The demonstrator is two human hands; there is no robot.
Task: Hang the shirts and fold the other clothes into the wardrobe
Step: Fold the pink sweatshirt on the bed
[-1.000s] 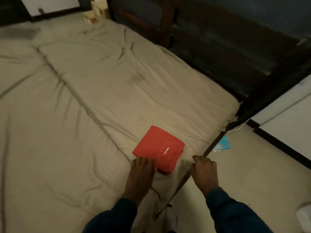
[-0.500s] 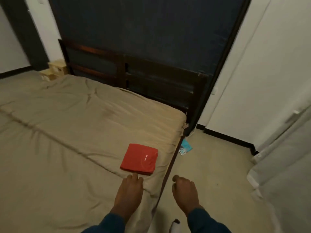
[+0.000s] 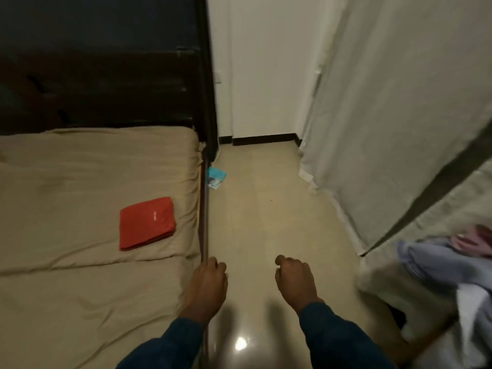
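In the head view, a folded red garment point(image 3: 147, 223) lies flat on the beige bed point(image 3: 80, 302), near its right edge. Both hands are empty, fingers curled loosely: the left hand point(image 3: 209, 282) hangs over the bed edge, the right hand point(image 3: 294, 279) over the floor point(image 3: 261, 222), well apart from the bed. Far right of the bed, bluish clothes point(image 3: 436, 265) lie in the fabric wardrobe point(image 3: 399, 115).

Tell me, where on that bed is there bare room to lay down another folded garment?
Nearly everywhere: only the folded red garment lies on the bed, near its right edge. Bare sheet spreads to its left, toward the dark headboard, and nearer the left hand. The wardrobe opening looks crowded with clothes.
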